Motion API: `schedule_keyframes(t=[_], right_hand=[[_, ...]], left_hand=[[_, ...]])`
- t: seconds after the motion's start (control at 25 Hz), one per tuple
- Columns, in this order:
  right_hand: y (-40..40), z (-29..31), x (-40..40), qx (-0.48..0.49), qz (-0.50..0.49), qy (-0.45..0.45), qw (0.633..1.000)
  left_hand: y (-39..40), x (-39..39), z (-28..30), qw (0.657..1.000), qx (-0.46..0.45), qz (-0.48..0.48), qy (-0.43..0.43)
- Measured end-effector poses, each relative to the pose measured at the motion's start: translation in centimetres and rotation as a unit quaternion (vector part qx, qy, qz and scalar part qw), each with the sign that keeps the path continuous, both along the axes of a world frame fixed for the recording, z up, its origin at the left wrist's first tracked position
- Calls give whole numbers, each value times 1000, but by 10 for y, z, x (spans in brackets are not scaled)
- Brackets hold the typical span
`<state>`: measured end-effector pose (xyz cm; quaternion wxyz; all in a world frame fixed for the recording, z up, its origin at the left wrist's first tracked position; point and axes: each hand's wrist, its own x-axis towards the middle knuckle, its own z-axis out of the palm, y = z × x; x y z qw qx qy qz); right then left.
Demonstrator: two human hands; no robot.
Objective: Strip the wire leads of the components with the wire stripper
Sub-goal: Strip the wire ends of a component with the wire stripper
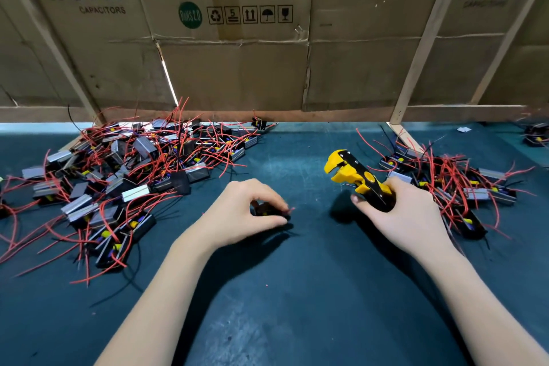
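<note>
My left hand (240, 211) is closed around a small black component (263, 209) just above the mat, with a short red wire tip poking out to the right. My right hand (398, 214) grips the handles of the yellow and black wire stripper (353, 172), whose jaws point up and to the left, away from the component. The jaws hold nothing. The two hands are about a hand's width apart.
A large pile of components with red leads (118, 181) covers the left of the dark green mat (297, 291). A smaller pile (451, 184) lies at the right, close to my right hand. A cardboard wall (267, 68) with wooden slats stands behind.
</note>
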<state>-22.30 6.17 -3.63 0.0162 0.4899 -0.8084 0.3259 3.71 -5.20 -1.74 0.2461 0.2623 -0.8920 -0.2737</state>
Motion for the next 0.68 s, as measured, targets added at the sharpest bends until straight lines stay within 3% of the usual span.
schedule_keyframes(t=[0.24, 0.44, 0.68], right_hand=[[0, -3, 3, 12, 9, 30, 999], [-17, -13, 13, 32, -71, 172, 982], [-21, -21, 18, 5, -53, 227, 972]], left_hand=[[2, -7, -6, 993, 79, 63, 54], [9, -28, -13, 960, 200, 91, 174], [17, -37, -19, 961, 201, 57, 182]])
